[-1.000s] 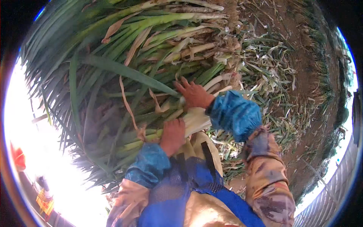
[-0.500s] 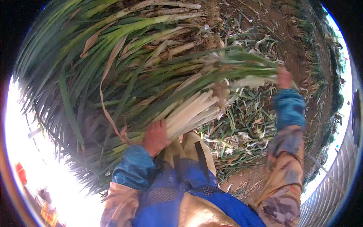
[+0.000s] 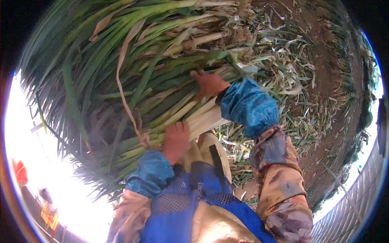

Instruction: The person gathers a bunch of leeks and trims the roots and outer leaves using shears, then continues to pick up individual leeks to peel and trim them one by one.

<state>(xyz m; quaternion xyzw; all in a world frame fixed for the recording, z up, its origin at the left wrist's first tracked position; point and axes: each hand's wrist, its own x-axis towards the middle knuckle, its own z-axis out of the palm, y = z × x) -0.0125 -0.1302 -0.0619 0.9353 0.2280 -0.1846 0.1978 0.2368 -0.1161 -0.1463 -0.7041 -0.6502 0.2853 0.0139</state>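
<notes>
My left hand (image 3: 177,139) is closed around several green onions, their peeled white stalks (image 3: 204,120) slanting up to the right across my lap. Past them, my right hand (image 3: 210,84) reaches over the heap of green onions (image 3: 150,77), thumb and fingers apart against the stalks. A green leaf (image 3: 223,56) bends over just beyond that hand and looks blurred. In the heap, leaves point left and the brown roots (image 3: 239,34) point right. My right sleeve hides the root ends of the peeled stalks.
Stripped leaves and skins (image 3: 298,69) litter the soil on the right. A strip of bare brown earth (image 3: 320,81) runs beyond them, with small plants along its far edge. A ribbed silvery sheet (image 3: 358,198) stands at lower right.
My right hand has come back left from the far right, where it was pulling green leaves, and now lies on the heap. My left hand keeps its hold on the stalks.
</notes>
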